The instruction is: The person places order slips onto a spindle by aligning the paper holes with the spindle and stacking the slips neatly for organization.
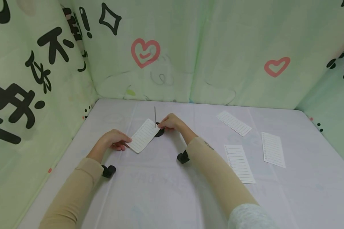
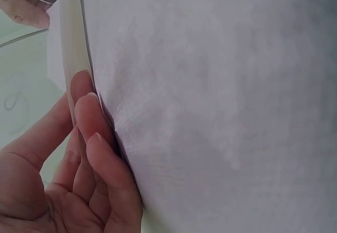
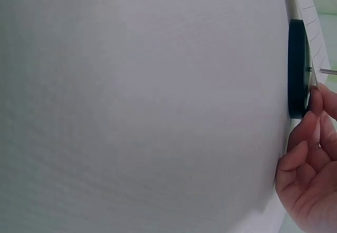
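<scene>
A lined white paper slip (image 1: 143,137) is held at a slant between both hands over a bill spike with a round black base (image 1: 160,133). The thin metal rod (image 1: 155,114) rises above the slip near its far right corner; in the right wrist view, the slip lies just over the black base (image 3: 297,69). My left hand (image 1: 116,139) pinches the slip's near left end between thumb and fingers, also seen in the left wrist view (image 2: 100,154). My right hand (image 1: 171,122) pinches the corner beside the rod, its fingertips close to the base.
To the right lie three more lined slips: one at the back (image 1: 234,123), one farther right (image 1: 273,149), and one (image 1: 240,163) partly covered by the right sleeve. Printed curtains (image 1: 175,63) stand behind the white-covered table (image 1: 149,197) and at both sides.
</scene>
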A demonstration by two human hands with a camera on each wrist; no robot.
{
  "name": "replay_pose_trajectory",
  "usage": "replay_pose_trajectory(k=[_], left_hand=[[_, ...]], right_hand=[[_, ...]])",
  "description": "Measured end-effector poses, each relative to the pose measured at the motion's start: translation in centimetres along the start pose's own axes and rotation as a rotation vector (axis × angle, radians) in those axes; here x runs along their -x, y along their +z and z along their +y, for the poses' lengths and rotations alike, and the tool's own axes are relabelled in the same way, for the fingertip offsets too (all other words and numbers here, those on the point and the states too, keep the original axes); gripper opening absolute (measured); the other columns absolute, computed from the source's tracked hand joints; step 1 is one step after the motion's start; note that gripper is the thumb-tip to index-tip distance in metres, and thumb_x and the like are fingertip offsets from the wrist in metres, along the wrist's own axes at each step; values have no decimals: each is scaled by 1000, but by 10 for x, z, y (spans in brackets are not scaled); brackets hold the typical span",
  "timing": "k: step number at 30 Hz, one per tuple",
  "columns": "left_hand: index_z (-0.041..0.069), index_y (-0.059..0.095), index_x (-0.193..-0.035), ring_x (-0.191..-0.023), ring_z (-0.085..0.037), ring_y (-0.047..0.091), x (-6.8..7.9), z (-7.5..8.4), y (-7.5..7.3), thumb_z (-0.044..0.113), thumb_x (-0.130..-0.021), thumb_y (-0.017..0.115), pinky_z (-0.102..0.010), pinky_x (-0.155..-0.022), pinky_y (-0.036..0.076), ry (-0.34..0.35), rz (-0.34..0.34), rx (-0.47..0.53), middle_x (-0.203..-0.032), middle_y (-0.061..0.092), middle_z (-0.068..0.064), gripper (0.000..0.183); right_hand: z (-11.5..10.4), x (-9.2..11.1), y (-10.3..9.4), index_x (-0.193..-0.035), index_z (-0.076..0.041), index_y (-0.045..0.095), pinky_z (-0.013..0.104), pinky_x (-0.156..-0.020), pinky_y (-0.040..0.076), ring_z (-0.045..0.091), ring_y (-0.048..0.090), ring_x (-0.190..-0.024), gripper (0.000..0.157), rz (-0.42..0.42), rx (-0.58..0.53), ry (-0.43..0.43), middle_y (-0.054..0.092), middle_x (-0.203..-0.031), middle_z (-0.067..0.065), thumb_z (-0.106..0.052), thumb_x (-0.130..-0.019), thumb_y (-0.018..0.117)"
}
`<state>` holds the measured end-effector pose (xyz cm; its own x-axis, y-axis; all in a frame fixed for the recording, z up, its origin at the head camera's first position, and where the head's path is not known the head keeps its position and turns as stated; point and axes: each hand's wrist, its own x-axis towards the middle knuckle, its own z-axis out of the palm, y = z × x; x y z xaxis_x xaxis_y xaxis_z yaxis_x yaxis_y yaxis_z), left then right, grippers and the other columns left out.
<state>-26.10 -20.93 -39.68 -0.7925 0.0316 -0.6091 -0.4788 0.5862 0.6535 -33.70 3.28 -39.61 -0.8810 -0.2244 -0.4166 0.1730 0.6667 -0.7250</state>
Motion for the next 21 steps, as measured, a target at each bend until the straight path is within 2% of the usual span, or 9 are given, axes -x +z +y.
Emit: replay_pose_trajectory(k=[6,13,17,21], left_hand=[[0,58,-102,-50,-5,56,3,0,-2,19,-86,63,-18,-50,46,12,-9,14,-58,59,3,26],[-3,56,-110,-50,-5,56,1,0,-1,19,-86,62,-17,-50,46,28,-21,24,-59,59,3,33],[-3,56,-112,-50,-5,56,2,0,-1,19,-86,62,-17,-51,47,27,-16,18,-59,59,3,35],[-4,56,-112,-51,-5,56,2,-1,-1,20,-86,62,-18,-51,47,29,-14,18,-60,59,2,35]], right_hand=[[1,0,-1,-88,-5,69,22,-51,36,11,47,-56,20,0,-5,5,59,-67,-1,-23,-81,70],[1,7,-5,-95,-1,70,22,-50,37,11,49,-54,23,-22,-28,-46,60,-66,-1,-20,-83,68],[2,11,-10,-103,-1,67,23,-57,43,11,54,-61,26,-54,-31,-63,62,-71,0,-20,-86,63],[4,18,-20,-111,-2,63,26,-69,49,15,60,-72,29,-123,-43,-89,66,-85,6,-22,-90,57]])
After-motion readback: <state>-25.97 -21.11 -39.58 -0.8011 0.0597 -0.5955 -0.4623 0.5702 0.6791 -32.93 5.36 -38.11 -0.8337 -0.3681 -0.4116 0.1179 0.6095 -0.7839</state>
